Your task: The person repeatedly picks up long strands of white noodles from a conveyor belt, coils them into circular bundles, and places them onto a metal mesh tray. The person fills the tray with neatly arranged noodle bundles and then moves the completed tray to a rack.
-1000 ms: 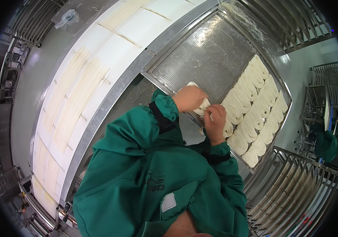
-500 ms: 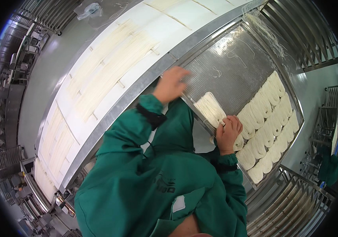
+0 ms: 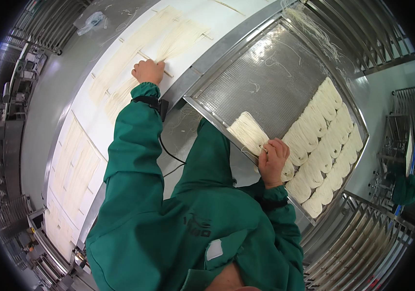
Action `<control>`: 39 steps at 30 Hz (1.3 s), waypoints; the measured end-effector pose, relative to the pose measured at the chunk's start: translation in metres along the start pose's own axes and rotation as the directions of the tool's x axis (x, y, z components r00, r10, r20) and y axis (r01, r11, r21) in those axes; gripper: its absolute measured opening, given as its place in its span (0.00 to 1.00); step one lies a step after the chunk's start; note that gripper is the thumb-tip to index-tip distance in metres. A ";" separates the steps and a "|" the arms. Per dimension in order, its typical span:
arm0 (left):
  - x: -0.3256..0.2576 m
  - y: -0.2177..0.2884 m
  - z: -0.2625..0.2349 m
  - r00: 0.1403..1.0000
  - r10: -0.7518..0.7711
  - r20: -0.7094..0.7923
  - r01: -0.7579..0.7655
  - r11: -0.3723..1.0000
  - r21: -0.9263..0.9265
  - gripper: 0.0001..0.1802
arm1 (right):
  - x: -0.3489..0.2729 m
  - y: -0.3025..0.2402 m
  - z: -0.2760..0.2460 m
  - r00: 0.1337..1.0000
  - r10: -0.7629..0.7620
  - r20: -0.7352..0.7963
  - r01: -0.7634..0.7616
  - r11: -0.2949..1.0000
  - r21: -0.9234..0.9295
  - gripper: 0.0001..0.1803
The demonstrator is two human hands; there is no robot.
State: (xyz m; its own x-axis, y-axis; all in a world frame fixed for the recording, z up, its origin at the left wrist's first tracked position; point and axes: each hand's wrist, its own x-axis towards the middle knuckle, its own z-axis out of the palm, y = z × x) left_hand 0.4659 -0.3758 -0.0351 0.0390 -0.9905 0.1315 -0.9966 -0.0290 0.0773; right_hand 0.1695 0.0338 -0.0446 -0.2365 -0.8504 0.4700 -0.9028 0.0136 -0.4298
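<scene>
Two hands: we have our left hand over the white belt and our right hand at the lower-left edge of the mesh tray.
Left grip: narrow; our fingers curl on noodle strands that gather at the fist and fan out toward the belt's upper end.
Right grip: closed, thumb and fingers on the near end of one folded noodle bundle.
Single bundle: one noodle bundle lies beside the tray's lower-left edge, its far end spread flat on the mesh.
Laid rows: we count three rows of bundles running parallel to the tray's lower-right edge; they overlap, so we cannot tell how many each row holds.
Open room: bare mesh stretches from the upper-left edge toward the rows, with a few thin loose strands on it.
Belt edge: one metal border runs between the white belt and the tray's upper-left edge.
Near racks: two slatted racks crowd the tray, an upper rack beyond its upper-right edge and a lower rack beyond its bottom corner.
Writing: we see dark printing on the chest of our green jacket, partly bent by folds, and one white patch beside it.
</scene>
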 end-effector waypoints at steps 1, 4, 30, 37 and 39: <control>-0.001 0.012 -0.003 0.996 0.057 0.075 -0.047 0.992 -0.120 0.27 | 0.001 0.000 -0.001 1.000 0.014 0.004 -0.014 1.000 0.016 0.13; -0.014 0.055 -0.034 0.896 0.359 0.260 -0.153 0.800 -0.580 0.23 | 0.013 -0.003 -0.004 0.999 0.030 -0.025 -0.026 0.989 0.144 0.15; -0.122 0.179 -0.053 0.544 0.747 0.382 0.255 0.286 -0.924 0.09 | 0.070 0.051 0.003 0.982 0.153 0.110 -0.149 0.988 -0.046 0.24; -0.190 0.230 -0.053 0.208 0.945 0.254 -0.101 0.279 -0.955 0.16 | 0.060 0.047 -0.025 0.942 0.329 -0.071 -0.306 0.924 0.228 0.19; -0.196 0.236 -0.037 0.202 0.961 0.190 -0.102 0.213 -0.972 0.15 | 0.056 0.048 -0.025 0.956 0.283 -0.082 -0.259 0.939 0.229 0.16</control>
State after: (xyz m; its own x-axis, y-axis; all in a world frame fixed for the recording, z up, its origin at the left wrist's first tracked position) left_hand 0.2254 -0.1830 -0.0059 -0.9636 -0.2529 -0.0865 -0.1456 0.2249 0.9634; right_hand 0.1039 0.0001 -0.0193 -0.5112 -0.7656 0.3906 -0.7041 0.1124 -0.7011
